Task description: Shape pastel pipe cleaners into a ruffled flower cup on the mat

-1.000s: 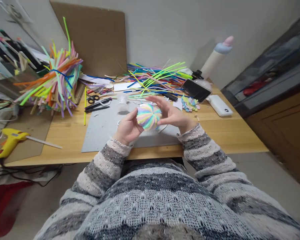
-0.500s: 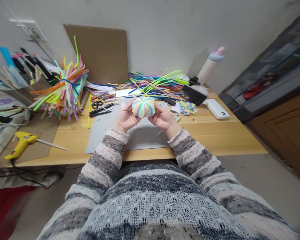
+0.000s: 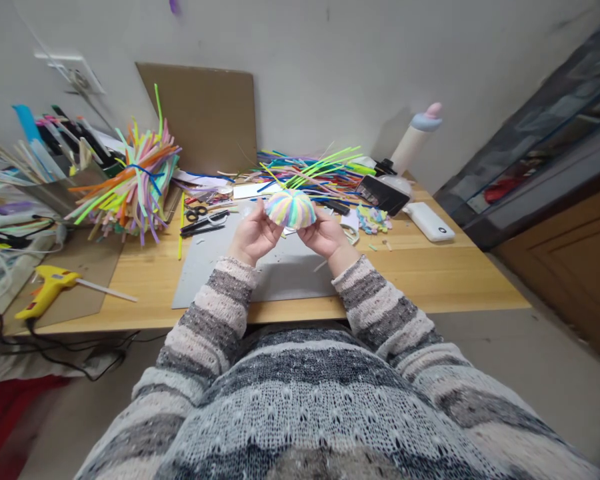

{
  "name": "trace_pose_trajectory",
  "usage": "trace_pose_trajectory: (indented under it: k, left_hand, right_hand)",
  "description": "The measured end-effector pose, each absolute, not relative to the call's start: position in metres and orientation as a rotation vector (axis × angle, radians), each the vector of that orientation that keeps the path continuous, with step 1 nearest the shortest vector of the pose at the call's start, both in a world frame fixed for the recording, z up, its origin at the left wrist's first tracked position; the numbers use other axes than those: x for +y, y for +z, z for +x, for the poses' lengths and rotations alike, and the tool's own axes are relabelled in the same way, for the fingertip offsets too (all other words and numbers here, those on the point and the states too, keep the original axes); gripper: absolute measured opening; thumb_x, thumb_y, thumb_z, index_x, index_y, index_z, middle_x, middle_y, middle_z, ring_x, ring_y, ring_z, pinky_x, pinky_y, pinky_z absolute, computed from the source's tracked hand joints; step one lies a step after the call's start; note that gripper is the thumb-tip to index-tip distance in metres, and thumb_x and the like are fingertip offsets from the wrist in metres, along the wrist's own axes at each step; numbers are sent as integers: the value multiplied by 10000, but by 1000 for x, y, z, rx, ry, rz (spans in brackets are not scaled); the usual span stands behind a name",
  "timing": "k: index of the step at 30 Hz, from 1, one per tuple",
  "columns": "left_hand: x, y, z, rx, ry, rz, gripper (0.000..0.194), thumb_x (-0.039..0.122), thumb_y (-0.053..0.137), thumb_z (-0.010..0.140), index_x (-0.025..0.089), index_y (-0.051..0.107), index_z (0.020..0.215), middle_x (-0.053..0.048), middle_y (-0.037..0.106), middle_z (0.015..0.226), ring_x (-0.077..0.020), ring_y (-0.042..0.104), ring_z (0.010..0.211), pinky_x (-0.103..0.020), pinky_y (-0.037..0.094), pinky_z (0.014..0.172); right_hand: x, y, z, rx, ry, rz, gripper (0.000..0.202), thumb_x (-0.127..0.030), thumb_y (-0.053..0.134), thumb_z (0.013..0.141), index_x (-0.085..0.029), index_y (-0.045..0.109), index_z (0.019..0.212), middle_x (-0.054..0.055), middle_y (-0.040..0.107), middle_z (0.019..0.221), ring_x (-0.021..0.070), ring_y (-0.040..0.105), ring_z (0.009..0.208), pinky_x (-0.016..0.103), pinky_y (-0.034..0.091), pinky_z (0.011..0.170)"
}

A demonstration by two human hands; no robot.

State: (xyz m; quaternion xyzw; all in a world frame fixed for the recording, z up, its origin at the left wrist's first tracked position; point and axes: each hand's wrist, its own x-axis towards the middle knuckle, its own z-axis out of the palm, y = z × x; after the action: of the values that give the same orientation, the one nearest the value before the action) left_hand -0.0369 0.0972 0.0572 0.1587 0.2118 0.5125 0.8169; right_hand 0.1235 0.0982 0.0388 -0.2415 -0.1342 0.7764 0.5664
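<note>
Between my two hands is a dome made of pastel pipe cleaners (image 3: 291, 209), striped in yellow, pink, blue, green and purple. My left hand (image 3: 256, 235) is closed on its left edge, and my right hand (image 3: 325, 235) grips the right edge. The dome is held above a grey mat (image 3: 290, 267) on the wooden desk. Its underside is hidden from me. Scissors (image 3: 197, 213) and a black pen-like tool (image 3: 205, 223) lie left of my left hand. Beyond my right hand is a pile of short pastel pieces (image 3: 373, 219).
A bundle of pipe cleaners (image 3: 140, 180) stands at the left, and loose pipe cleaners (image 3: 313, 172) lie at the back. A yellow glue gun (image 3: 47, 290) rests at the left front. A phone (image 3: 383, 194) and a white power bank (image 3: 430, 221) are to the right.
Both hands have tipped the dome, so its ribbed side shows more and its top centre sits further back. The whole view has shifted slightly.
</note>
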Motion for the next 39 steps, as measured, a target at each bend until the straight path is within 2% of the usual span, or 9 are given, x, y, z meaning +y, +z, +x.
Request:
trace_pose_trajectory:
  k: [4, 10, 13, 17, 22, 27, 34, 36, 39]
  left_hand:
    - [95, 56, -35, 301, 1192, 401, 723, 620, 135, 941, 112, 615, 1122, -115, 718, 936, -216, 665, 980, -358, 508, 904]
    - [87, 52, -27, 221, 1281, 455, 789, 687, 83, 899, 152, 638, 1067, -113, 675, 1108, -216, 586, 1129, -356, 470, 960]
    - [87, 51, -26, 251, 1268, 442, 736, 675, 144, 906, 149, 640, 1046, -122, 670, 1105, -230, 578, 1134, -378, 473, 958]
    - [87, 49, -28, 223, 1214, 453, 619, 582, 197, 945, 144, 629, 1015, -116, 672, 1086, -239, 567, 1154, -402, 456, 984]
    - [86, 49, -30, 193, 1252, 506, 690, 640, 150, 917, 128, 592, 1054, -143, 631, 1167, -258, 523, 1216, -442, 431, 1013]
    - [89, 53, -37, 236, 1310, 578, 684, 681, 184, 888, 145, 581, 1038, -140, 614, 1195, -264, 506, 1227, -468, 411, 1032]
    - [92, 56, -51, 178, 1247, 791, 659, 699, 264, 867, 157, 577, 1074, -120, 590, 1247, -274, 466, 1268, -462, 413, 1033]
    - [93, 55, -53, 226, 1188, 854, 583, 649, 352, 869, 155, 581, 1077, -115, 595, 1238, -279, 482, 1253, -458, 422, 1021]
    - [95, 50, -52, 376, 1107, 984, 368, 420, 554, 843, 150, 588, 1091, -97, 625, 1191, -247, 546, 1180, -402, 438, 998]
  right_hand:
    - [94, 42, 119, -345, 1811, -596, 120, -261, 536, 915, -220, 590, 816, -62, 649, 639, 85, 598, 586, 198, 521, 580]
    - [87, 35, 113, -444, 1848, -701, 126, -298, 669, 809, -222, 570, 794, -65, 625, 678, 81, 542, 552, 205, 421, 503]
    - [85, 32, 113, -506, 1814, -712, 165, -281, 714, 760, -239, 571, 830, -76, 634, 705, 82, 545, 583, 203, 397, 522]
    - [83, 32, 111, -560, 1779, -715, 184, -281, 720, 749, -243, 578, 859, -82, 628, 710, 78, 541, 591, 199, 376, 528]
    - [82, 32, 111, -570, 1766, -756, 135, -344, 646, 819, -226, 590, 849, -59, 624, 731, 80, 542, 594, 204, 384, 529]
    - [84, 23, 117, -508, 1766, -849, 242, -398, 466, 923, -204, 601, 867, -34, 610, 720, 82, 535, 558, 218, 394, 521]
    - [88, 20, 124, -478, 1742, -894, 280, -405, 392, 952, -206, 574, 879, -26, 601, 728, 87, 558, 580, 216, 418, 534]
    - [87, 25, 126, -495, 1767, -868, 288, -446, 395, 943, -215, 560, 894, -10, 617, 772, 115, 600, 655, 237, 453, 575]
    - [87, 32, 131, -601, 1849, -818, 319, -527, 415, 913, -237, 546, 938, 10, 629, 837, 158, 628, 759, 297, 500, 659]
